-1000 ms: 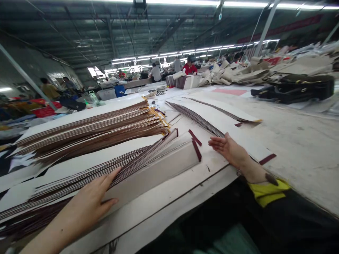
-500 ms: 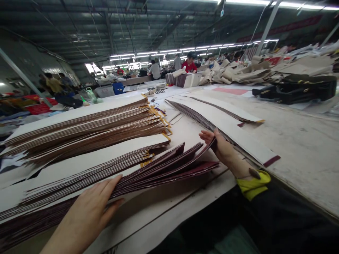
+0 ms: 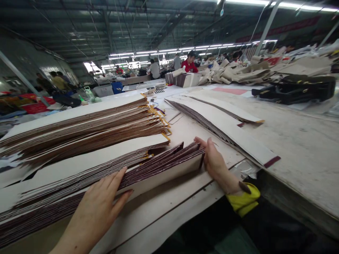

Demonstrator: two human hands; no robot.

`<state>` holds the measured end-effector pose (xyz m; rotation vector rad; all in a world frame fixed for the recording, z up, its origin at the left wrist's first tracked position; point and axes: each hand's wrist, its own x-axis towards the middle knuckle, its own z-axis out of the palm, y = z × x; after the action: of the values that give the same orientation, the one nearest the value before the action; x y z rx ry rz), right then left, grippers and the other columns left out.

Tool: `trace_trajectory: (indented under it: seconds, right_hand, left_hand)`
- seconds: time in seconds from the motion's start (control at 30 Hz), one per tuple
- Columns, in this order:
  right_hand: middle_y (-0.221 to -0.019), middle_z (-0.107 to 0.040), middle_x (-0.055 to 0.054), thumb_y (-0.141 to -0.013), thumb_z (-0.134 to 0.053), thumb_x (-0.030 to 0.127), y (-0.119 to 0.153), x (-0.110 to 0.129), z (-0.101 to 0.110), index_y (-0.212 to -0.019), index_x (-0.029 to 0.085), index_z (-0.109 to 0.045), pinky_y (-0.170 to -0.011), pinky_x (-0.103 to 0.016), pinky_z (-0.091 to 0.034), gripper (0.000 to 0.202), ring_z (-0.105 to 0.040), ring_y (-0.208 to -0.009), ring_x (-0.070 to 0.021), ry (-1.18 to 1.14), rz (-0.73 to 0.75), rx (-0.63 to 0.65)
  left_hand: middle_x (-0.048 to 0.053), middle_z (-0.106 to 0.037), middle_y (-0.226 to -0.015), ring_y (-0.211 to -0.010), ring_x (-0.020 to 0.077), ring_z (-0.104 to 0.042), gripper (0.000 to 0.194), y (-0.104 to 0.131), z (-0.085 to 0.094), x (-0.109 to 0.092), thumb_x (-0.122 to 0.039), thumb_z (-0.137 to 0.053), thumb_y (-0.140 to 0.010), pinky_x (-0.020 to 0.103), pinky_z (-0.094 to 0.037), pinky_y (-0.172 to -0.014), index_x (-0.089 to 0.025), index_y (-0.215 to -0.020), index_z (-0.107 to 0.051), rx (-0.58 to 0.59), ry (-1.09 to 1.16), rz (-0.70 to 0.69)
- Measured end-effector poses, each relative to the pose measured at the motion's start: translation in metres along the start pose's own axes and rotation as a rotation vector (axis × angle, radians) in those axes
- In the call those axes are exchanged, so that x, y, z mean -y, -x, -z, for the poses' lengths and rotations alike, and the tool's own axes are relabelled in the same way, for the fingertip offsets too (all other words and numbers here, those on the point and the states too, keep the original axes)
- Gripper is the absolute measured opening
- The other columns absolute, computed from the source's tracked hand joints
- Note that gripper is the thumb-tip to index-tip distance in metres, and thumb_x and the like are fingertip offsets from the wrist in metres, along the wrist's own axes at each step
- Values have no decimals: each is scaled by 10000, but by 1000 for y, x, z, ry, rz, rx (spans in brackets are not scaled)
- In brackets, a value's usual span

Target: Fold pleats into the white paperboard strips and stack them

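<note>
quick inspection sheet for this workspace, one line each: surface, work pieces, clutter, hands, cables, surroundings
Surface: pale worktable, scuffed and marked.
Work pieces: dark-red-edged stack in front; brown-edged stacks beyond it to the left.
Clutter: crumpled beige material and black bag-like item, farther back on the right.
Hands: left hand over the dark-red-edged stack, thumb at its near face; right hand against its right end.
Cables: thin line hanging by a slanting post; cable or not, cannot tell.
Surroundings: person in red and others in the background; tube lights overhead.

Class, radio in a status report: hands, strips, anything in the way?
Left hand grips maroon-edged strips; right hand at their far end. Strips on edge, slightly fanned. Yellow-tipped stack close behind, not between hands.
</note>
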<state>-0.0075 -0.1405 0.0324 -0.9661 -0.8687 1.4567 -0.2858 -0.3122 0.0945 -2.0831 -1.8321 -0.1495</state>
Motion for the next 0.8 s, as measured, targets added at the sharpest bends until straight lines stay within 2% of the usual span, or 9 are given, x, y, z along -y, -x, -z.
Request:
trace_trajectory:
  seconds: [0.13, 0.23, 0.33, 0.4, 0.5, 0.57, 0.7, 0.8]
  right_hand:
    - [-1213, -556, 3, -840, -320, 584, 9, 2, -21, -1089, 241, -605, -1051, -332, -277, 511, -437, -1184, -173, 18, -31, 170]
    - [-1338, -421, 49, -855, -286, 583, 17, 0, -32, -1163, 273, -548, -1090, -309, -167, 510, -313, -1266, -130, 32, 2, 177]
    - [-1334, -421, 70, -829, -362, 591, 23, -5, -35, -1171, 317, -540, -1102, -332, -123, 473, -276, -1285, -141, 95, -2, 251]
    - [-1312, -453, 53, -821, -373, 596, 23, -8, -33, -1141, 323, -563, -1090, -357, -171, 461, -319, -1265, -161, 107, -13, 289]
    - [-1266, -508, -8, -827, -359, 592, 21, -11, -25, -1073, 289, -597, -1030, -385, -289, 457, -420, -1196, -189, 69, -4, 228]
    - [-1200, -558, -35, -834, -365, 575, 20, -12, -20, -1026, 260, -613, -991, -381, -332, 445, -467, -1143, -196, 75, 65, 214]
    - [-1125, -596, -34, -872, -352, 507, 26, -14, -15, -1044, 240, -611, -953, -351, -355, 410, -500, -1074, -186, 126, 160, 352]
    - [-1109, -597, -21, -882, -361, 464, 30, -14, -15, -1048, 245, -606, -931, -323, -364, 368, -498, -1056, -174, 138, 173, 365]
  left_hand:
    - [83, -605, -1134, -982, 227, -586, 524, -5, 0, -7, -464, -393, -839, 344, -452, -809, -169, -1272, -393, -13, -9, -1]
    - [90, -595, -1155, -1008, 231, -574, 544, -7, 0, -9, -475, -388, -839, 349, -444, -814, -157, -1280, -384, -14, -30, -15]
    - [106, -583, -1172, -1006, 237, -572, 580, -8, -2, -7, -468, -398, -837, 363, -431, -830, -141, -1311, -332, -6, -57, -28]
    - [112, -576, -1182, -1007, 238, -571, 585, -7, -3, -6, -452, -403, -838, 363, -426, -836, -142, -1324, -304, -16, -68, -32]
    - [105, -560, -1205, -1043, 232, -552, 569, -6, -4, -5, -426, -397, -846, 361, -411, -862, -154, -1333, -281, -35, -70, -49]
    - [104, -560, -1205, -1047, 232, -549, 563, -5, -4, -6, -420, -393, -848, 367, -406, -872, -154, -1332, -280, -36, -72, -55]
    - [114, -562, -1200, -1035, 235, -554, 560, -5, -2, -10, -416, -386, -849, 376, -410, -868, -143, -1328, -284, -36, -84, -51]
    - [119, -561, -1199, -1031, 239, -557, 554, -4, -1, -11, -407, -382, -851, 381, -418, -858, -134, -1324, -290, -48, -91, -57]
